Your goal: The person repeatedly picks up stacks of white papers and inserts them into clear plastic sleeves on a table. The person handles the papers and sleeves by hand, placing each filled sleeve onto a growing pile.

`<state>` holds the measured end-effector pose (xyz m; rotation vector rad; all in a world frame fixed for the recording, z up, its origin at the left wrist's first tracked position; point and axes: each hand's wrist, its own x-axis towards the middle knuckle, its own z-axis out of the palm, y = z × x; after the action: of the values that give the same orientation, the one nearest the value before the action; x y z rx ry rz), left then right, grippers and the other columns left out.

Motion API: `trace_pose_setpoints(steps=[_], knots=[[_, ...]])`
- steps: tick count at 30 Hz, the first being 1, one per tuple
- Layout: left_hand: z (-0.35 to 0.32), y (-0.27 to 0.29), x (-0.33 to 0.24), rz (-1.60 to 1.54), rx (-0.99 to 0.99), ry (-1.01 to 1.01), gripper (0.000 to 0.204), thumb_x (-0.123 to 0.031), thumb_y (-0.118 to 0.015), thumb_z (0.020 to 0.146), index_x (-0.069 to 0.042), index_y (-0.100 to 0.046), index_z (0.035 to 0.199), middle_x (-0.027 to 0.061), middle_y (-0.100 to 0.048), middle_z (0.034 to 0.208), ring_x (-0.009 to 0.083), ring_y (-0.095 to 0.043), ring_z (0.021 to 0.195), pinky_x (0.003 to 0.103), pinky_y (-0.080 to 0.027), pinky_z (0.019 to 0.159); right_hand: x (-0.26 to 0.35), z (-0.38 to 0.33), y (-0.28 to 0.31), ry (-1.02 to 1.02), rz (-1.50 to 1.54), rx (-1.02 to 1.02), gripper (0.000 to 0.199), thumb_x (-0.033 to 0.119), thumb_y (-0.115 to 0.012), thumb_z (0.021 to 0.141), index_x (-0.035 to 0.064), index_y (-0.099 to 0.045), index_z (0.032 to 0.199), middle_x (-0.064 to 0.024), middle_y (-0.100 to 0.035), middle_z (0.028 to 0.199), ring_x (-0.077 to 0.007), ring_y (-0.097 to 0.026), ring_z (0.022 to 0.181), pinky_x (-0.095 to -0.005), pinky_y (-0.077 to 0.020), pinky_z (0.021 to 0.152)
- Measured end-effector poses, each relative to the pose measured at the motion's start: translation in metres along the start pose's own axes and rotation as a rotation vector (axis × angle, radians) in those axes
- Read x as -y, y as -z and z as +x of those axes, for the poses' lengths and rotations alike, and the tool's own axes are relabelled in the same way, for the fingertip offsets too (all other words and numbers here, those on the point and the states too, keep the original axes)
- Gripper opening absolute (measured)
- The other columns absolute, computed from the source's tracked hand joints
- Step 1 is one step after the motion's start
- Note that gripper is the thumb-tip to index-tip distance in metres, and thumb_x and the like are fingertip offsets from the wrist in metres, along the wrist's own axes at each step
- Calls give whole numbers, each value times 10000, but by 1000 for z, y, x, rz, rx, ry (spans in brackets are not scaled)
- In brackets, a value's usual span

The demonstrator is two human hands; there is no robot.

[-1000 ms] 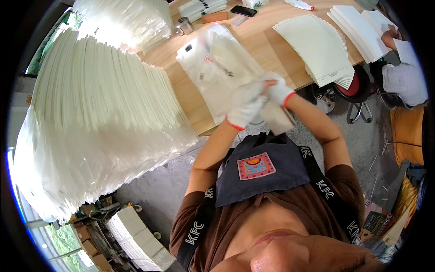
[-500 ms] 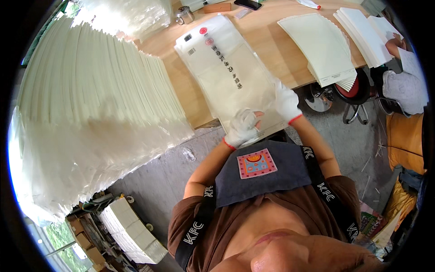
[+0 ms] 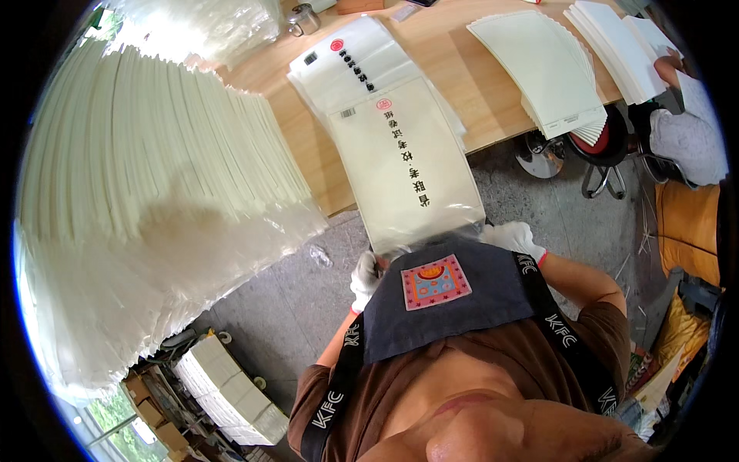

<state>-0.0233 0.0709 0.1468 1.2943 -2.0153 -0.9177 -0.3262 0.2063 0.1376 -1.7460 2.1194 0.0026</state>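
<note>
A clear printed plastic bag (image 3: 408,165) with cream paper inside slants from the table's edge toward my apron. It overlaps a stack of similar plastic bags (image 3: 323,88) on the table. My left hand (image 3: 365,281), in a white glove, is closed at the bag's near left corner. At the near right corner my right hand (image 3: 514,240), gloved too, is closed with its fingertips partly hidden. The bag's crumpled near end bunches up against the dark apron (image 3: 493,296).
To the left rises a tall row of filled plastic bags (image 3: 154,154). A fanned stack of cream paper (image 3: 539,73) lies on the wooden table (image 3: 454,46), near a metal cup (image 3: 305,20). At the far right, another person's hand (image 3: 670,71) touches white sheets. Stools (image 3: 604,158) stand below.
Both hands have moved toward my body and farther apart. The filled bag has come nearer with them, uncovering the bags beneath at its far end.
</note>
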Motion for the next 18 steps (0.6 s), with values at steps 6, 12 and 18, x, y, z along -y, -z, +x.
trace_pose_setpoints(steps=[6, 12, 18], knots=[[67, -17, 16, 193, 40, -19, 127, -52, -590, 693, -82, -498, 776, 116, -531, 684, 309, -550, 622, 404, -437, 548, 17, 47, 68, 72, -228, -37, 222, 192, -502, 808, 108, -670, 691, -102, -646, 650, -244, -644, 568, -413, -483, 445], [22, -13, 102, -374, 54, 189, 157, -81, -561, 783, -74, -488, 922, 47, -539, 752, 167, -538, 642, 313, -461, 631, -41, 40, 26, -73, 138, 129, 295, 248, -410, 873, 75, -649, 880, -143, -654, 834, -346, -631, 787, -454, -488, 710], [101, -29, 57, -260, 339, 339, 255, -255, -569, 873, -6, -580, 927, 89, -591, 757, 156, -573, 745, 298, -458, 674, -29, 109, -29, -185, 1299, -188, 407, 310, -497, 912, 40, -510, 1216, -111, -591, 1113, -206, -545, 1037, -299, -415, 898]])
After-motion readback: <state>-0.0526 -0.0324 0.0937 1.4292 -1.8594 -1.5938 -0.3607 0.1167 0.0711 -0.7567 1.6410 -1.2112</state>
